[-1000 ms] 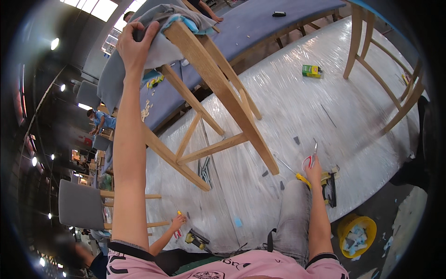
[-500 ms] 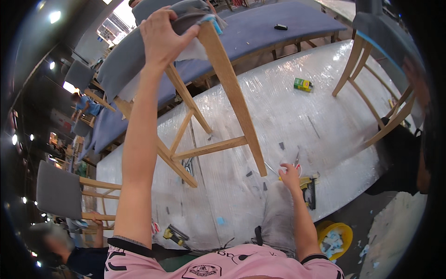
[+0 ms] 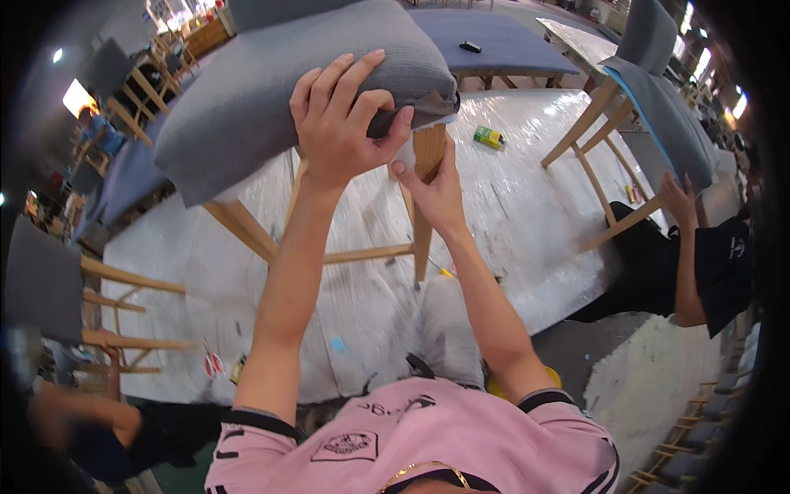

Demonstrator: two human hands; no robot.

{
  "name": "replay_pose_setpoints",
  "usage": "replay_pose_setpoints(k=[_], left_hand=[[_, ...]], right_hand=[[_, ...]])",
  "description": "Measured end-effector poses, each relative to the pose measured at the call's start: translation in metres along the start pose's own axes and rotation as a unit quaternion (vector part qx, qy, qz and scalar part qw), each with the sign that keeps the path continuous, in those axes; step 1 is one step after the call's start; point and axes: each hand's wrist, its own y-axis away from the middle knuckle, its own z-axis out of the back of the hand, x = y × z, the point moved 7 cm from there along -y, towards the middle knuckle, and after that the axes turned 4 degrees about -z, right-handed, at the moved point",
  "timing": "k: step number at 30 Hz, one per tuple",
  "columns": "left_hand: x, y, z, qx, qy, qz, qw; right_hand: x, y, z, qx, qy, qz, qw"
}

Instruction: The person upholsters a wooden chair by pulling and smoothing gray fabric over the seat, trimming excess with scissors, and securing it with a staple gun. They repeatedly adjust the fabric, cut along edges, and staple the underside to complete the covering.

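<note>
A grey upholstered chair (image 3: 247, 107) stands tilted in front of me on its wooden legs. My left hand (image 3: 341, 123) lies over the seat's near edge, its fingers bent on the grey fabric (image 3: 432, 105) and the thumb pressed to it near the corner. Below that corner, my right hand (image 3: 436, 189) is wrapped round the top of a wooden chair leg (image 3: 427, 152). The fabric's edge hangs loose at the corner, with a white layer under it. Part of the right hand's fingers is hidden behind the leg.
A plastic-wrapped work surface (image 3: 527, 189) carries a green and yellow box (image 3: 489, 137), red-handled scissors (image 3: 213, 362) and a blue scrap (image 3: 338, 344). Co-workers handle chairs at the left (image 3: 49, 280) and right (image 3: 666, 123). Behind is a blue-covered table (image 3: 510, 41); a yellow bucket (image 3: 550, 378) is partly hidden.
The chair has tipped so its seat top shows and hangs lower. My right hand has left the scissors and tools on the surface and risen to the leg. My left hand stays at the corner.
</note>
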Motion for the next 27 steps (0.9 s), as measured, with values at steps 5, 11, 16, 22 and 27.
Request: replay_pose_setpoints(k=[5, 11, 16, 22, 27], left_hand=[[-0.004, 0.027, 0.048, -0.005, 0.015, 0.014, 1.0], [-0.018, 0.048, 0.099, 0.004, 0.032, 0.025, 0.999], [-0.034, 0.059, 0.118, 0.027, 0.062, 0.062, 0.996], [-0.038, 0.056, 0.118, 0.015, 0.097, 0.113, 0.989], [-0.037, 0.057, 0.125, 0.018, 0.094, 0.109, 0.989]], right_hand=[[0.01, 0.053, -0.017, 0.07, 0.062, -0.028, 0.995], [-0.006, 0.108, -0.022, 0.09, 0.027, -0.021, 0.995], [0.014, 0.161, -0.016, -0.033, -0.058, -0.064, 0.996], [0.036, 0.145, -0.048, -0.004, -0.332, -0.202, 0.922], [0.036, 0.143, -0.052, -0.022, -0.362, -0.219, 0.906]])
